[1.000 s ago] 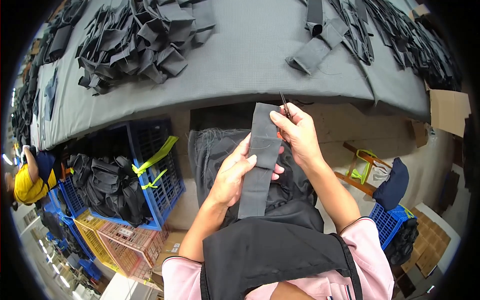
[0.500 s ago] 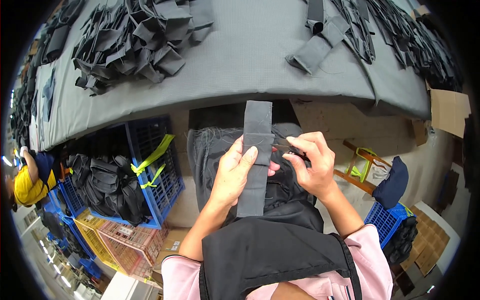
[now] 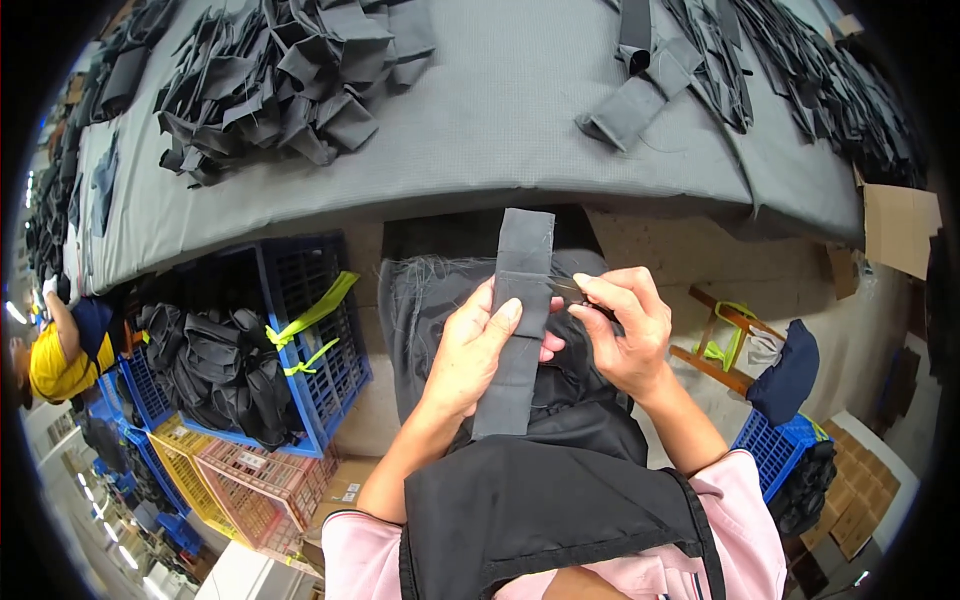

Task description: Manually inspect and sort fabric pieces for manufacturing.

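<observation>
My left hand point(image 3: 468, 345) is closed around a dark grey fabric strip point(image 3: 525, 245), its thumb on the front and its fingertips showing at the right edge. The strip stands lengthwise over my lap, with a stitched fold across it above the thumb. To its right, my right hand point(image 3: 630, 325) pinches with thumb and forefinger at a thin loose thread near the strip's edge. Whether a small tool is also inside that hand is hidden. Under both hands lies black cloth point(image 3: 425, 310), covered with stray threads at its left.
Ahead is a grey-covered table point(image 3: 500, 110) with a heap of dark fabric pieces point(image 3: 270, 90) at left and more strips point(image 3: 640, 100) at right. A blue crate point(image 3: 310, 350) of black items stands left. At right are a wooden stool frame point(image 3: 715, 335) and another blue crate point(image 3: 765, 445).
The fabric strip's top has shifted slightly right and down, tilting a little. The thread across its front is no longer visible there. My right hand stays pinched in nearly the same place.
</observation>
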`<state>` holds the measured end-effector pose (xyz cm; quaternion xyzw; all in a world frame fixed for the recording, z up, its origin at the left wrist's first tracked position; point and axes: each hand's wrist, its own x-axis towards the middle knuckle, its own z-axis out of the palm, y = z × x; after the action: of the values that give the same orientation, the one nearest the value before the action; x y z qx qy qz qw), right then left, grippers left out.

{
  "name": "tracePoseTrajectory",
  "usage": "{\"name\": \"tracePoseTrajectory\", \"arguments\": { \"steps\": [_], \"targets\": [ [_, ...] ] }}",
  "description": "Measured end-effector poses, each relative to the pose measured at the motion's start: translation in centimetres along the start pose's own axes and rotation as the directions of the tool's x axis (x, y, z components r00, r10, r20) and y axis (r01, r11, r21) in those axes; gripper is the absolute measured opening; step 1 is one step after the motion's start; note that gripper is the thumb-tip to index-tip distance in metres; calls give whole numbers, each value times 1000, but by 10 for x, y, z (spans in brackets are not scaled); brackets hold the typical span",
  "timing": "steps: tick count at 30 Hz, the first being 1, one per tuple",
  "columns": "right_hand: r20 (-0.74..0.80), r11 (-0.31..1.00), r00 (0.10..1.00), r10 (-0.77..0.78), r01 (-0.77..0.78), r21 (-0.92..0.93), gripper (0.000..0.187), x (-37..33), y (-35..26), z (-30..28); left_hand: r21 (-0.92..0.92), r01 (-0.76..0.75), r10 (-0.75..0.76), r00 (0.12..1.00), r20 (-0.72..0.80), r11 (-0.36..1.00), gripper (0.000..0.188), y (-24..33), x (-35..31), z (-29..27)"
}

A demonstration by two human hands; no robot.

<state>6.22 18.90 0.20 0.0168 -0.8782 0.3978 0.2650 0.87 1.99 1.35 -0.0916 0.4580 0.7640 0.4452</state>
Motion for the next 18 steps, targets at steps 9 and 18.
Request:
{"name": "tracePoseTrajectory", "arguments": {
  "steps": [9, 18],
  "targets": [
    [154, 981, 984, -91, 115, -156, 38, 4, 0, 7, 53, 6, -5, 1000, -18, 999, 31, -3, 1, -1],
    [230, 993, 969, -90, 105, -53, 38, 12, 1, 4, 64, 25, -26, 1000, 14, 998, 30, -3, -1, 1]
  ]
}}
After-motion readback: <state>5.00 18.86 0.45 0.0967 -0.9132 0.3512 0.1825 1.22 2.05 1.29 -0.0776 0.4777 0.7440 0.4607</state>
